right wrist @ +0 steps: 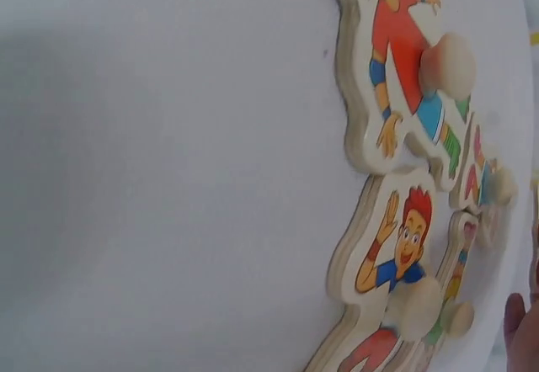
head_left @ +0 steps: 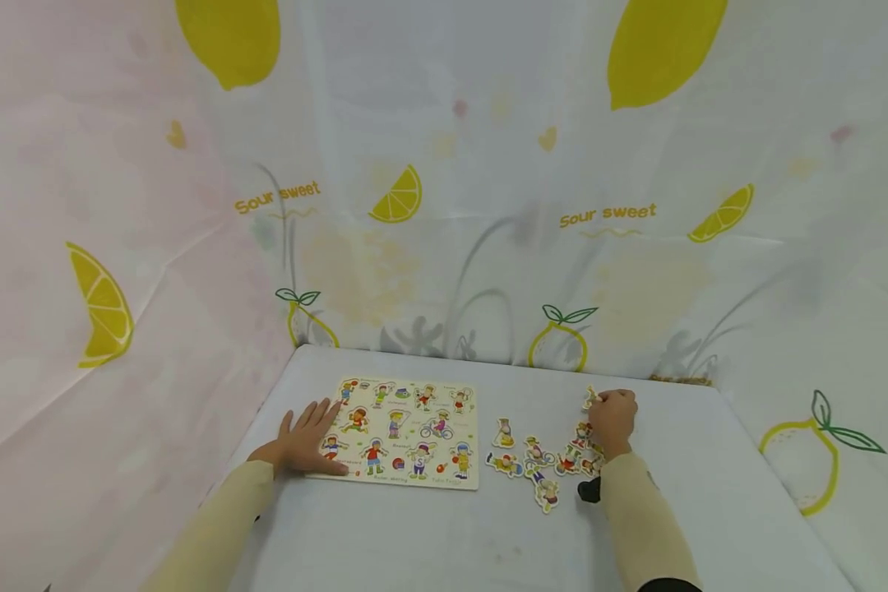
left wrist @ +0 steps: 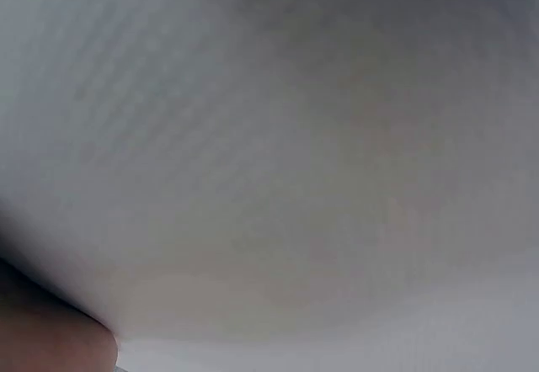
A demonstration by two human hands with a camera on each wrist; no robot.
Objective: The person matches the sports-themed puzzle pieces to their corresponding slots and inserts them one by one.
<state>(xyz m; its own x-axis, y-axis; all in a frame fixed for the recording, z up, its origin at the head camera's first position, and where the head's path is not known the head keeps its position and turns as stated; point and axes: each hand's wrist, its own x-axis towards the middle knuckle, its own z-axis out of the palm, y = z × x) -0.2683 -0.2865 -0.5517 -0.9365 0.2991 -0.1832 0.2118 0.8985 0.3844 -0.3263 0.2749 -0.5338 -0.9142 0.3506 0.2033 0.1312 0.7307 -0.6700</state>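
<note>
A wooden puzzle board (head_left: 407,485) printed with sporting children lies flat on the white table. My left hand (head_left: 311,440) rests with fingers spread over its left edge; in the left wrist view only a bit of that hand (left wrist: 55,338) shows. To the right of the board, my right hand (head_left: 612,419) pinches a small puzzle piece (head_left: 589,399) by its fingertips, which partly hide it. Close below that hand lie several loose figure pieces. In the right wrist view, a red-shirted figure piece (right wrist: 400,61) and a red-haired figure piece (right wrist: 408,237) have round wooden knobs.
More loose pieces, among them a figure piece (head_left: 547,493) and another piece (head_left: 503,433), lie between the board and my right hand. A small black object (head_left: 589,491) is beside the right sleeve. A lemon-printed cloth (head_left: 444,271) hangs behind the white table (head_left: 429,543).
</note>
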